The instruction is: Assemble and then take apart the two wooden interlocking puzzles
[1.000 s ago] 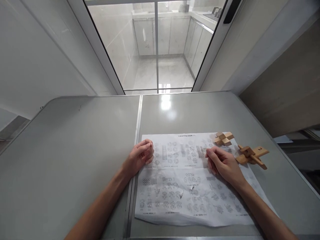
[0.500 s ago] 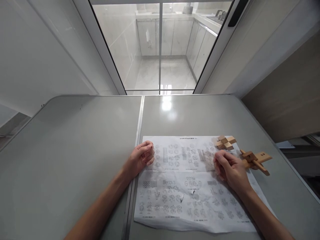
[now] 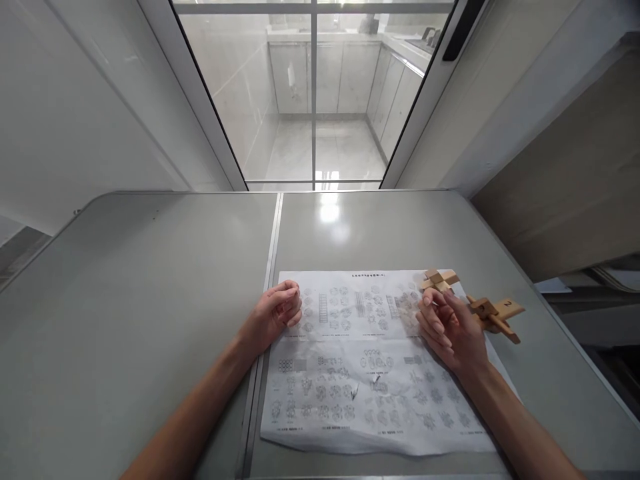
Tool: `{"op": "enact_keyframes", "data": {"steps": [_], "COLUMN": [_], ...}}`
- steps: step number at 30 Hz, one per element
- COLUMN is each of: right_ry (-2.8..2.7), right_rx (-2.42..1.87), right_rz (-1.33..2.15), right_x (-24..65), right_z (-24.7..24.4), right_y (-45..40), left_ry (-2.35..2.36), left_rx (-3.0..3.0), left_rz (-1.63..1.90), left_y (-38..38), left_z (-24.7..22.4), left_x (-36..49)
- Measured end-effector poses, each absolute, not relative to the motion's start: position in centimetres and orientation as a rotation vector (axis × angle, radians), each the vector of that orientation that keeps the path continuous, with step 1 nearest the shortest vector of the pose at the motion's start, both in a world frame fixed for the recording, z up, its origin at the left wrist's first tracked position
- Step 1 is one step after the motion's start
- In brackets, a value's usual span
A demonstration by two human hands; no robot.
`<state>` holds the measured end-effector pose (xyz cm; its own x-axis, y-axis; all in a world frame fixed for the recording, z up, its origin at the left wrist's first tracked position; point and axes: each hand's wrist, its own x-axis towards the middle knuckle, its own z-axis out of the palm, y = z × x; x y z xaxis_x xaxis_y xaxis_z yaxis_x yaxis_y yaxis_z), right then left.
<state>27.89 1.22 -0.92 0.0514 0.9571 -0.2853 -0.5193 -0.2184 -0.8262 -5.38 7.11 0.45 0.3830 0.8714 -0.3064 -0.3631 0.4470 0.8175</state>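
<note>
A creased white sheet (image 3: 345, 363) printed with small diagrams lies on the grey table. My left hand (image 3: 279, 312) rests by its upper left edge, fingers curled in, nothing visible in them. Over the sheet's right part is my right hand (image 3: 450, 327), palm turned partly up, fingers loosely bent and apart, holding nothing. Just beyond its fingertips sits a light wooden interlocking piece (image 3: 439, 279) at the sheet's top right corner. A browner wooden puzzle (image 3: 495, 315) of crossed bars, marked 2, lies right of my right hand, partly hidden behind it.
The grey folding table (image 3: 165, 280) has a metal seam (image 3: 273, 240) running along it, left of the sheet. Past the far edge stands a glazed door (image 3: 313, 93) with a kitchen behind it. A brown panel (image 3: 570, 167) is at the right.
My right hand has rolled palm-up and its fingers have loosened. My left hand keeps its curled pose. The whole view has shifted slightly, moving the sheet and puzzles a little left in the picture.
</note>
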Motion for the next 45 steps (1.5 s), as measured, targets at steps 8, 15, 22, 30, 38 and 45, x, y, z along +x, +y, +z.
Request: {"op": "enact_keyframes", "data": {"steps": [8,15,22,30,38,45], "right_ry": [-0.546,-0.478,-0.414,-0.34,-0.271,-0.231], "right_rx": [-1.008,-0.966,-0.815,-0.545,-0.505,-0.532], "right_rz": [1.519,1.529,1.616,1.748,1.766,1.764], "right_x": [28.1,28.6,29.5,30.4,30.6,30.5], "right_z": [-1.4,-1.5,-2.7,-4.0,-4.0,-4.0], "right_y": [1.5,1.6,1.8,2.0,2.0,1.9], "left_ry": [0.838,0.84,0.845,0.838,0.83,0.831], "left_rx": [0.734,0.74,0.744,0.746,0.739,0.744], "left_rz": [0.88,0.869,0.877,0.881,0.889,0.878], "left_y": [7.2,7.3,7.3,7.4,7.4,7.4], "left_z": [0.5,0.4,0.4,0.3,0.1,0.1], "left_x": [-5.4,-5.3,-5.3,-5.3,-5.3,-5.3]}}
